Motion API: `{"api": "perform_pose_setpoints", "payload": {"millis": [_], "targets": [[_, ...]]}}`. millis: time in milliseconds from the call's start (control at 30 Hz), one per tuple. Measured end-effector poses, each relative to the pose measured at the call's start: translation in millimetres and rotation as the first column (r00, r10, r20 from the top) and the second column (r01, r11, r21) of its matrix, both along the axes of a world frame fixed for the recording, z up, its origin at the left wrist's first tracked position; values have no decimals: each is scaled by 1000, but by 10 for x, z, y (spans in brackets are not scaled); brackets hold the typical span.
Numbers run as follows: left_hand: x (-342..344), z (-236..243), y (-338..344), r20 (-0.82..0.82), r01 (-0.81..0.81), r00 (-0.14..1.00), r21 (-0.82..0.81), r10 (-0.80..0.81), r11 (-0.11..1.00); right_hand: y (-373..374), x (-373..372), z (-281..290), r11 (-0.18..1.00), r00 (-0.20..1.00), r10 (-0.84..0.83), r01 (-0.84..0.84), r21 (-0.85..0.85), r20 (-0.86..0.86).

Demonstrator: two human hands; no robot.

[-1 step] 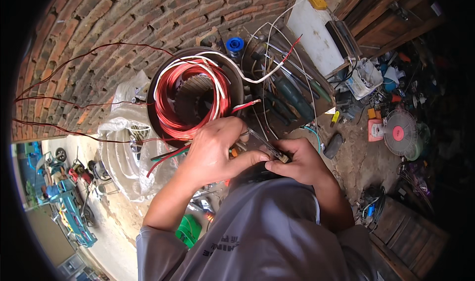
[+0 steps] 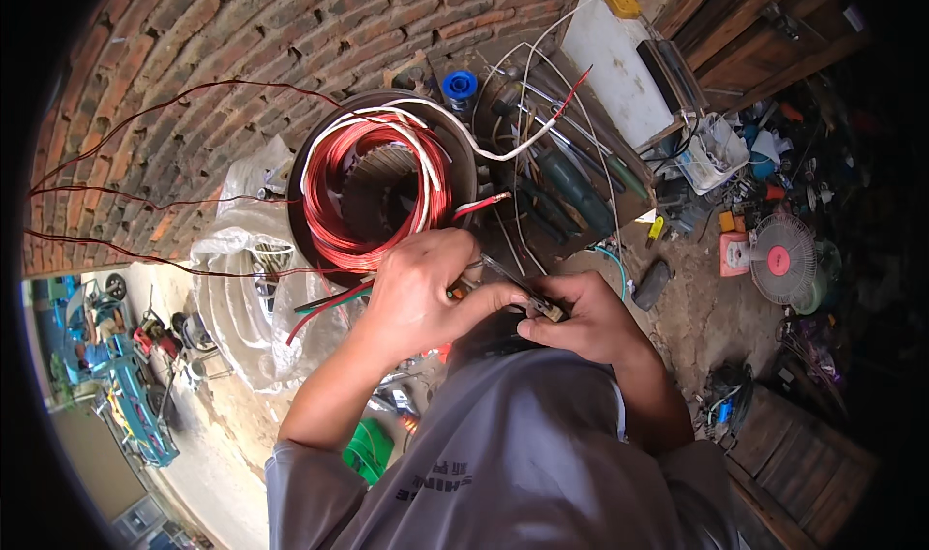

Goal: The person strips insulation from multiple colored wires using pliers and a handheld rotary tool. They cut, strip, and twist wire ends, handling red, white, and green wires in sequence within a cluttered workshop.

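Note:
In front of my body, both hands are closed on a thin, dark, strip-like piece [image 2: 510,271] with a pale brownish end. My left hand [image 2: 411,294] lies against the near edge of a motor stator, its thumb reaching right to the piece. My right hand [image 2: 590,318] pinches the brownish end between thumb and fingers; what exactly it is, I cannot make out. The round metal stator housing [image 2: 298,168] holds a thick ring of red copper winding [image 2: 324,226] with white sleeving [image 2: 523,150]. Red and green leads [image 2: 319,320] stick out left of my left wrist.
Dark red wires [image 2: 145,202] run left from the stator past a brick wall [image 2: 242,32]. A clear plastic sack [image 2: 232,289] stands left. Hand tools [image 2: 571,187] and a blue spool [image 2: 460,87] lie at the back. A fan [image 2: 784,260] and clutter cover the right floor.
My left thumb and the piece between my hands have shifted very slightly. The stator and winding stay where they were.

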State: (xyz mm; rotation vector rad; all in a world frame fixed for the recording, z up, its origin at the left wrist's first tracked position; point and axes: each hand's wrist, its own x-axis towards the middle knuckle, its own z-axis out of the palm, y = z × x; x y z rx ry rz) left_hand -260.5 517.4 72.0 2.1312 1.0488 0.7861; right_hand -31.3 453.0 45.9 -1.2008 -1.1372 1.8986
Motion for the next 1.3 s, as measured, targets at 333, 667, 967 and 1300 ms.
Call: {"api": "perform_pose_setpoints", "payload": {"millis": [333, 667, 967, 1300], "targets": [[51, -143, -30, 37, -127, 992, 216, 122, 968, -46, -180, 167, 817, 825, -546, 563, 125, -144], [-10, -136, 13, 172, -60, 984, 84, 45, 995, -193, -25, -243, 831, 846, -454, 289, 476, 278], [41, 10, -5, 149, -126, 977, -170, 152, 977, 145, 278, 37, 429, 439, -649, -464, 775, 622], [25, 66, -12, 109, -160, 973, -307, 201, 938, 285, 277, 96, 332, 442, -658, -556, 762, 610]]}}
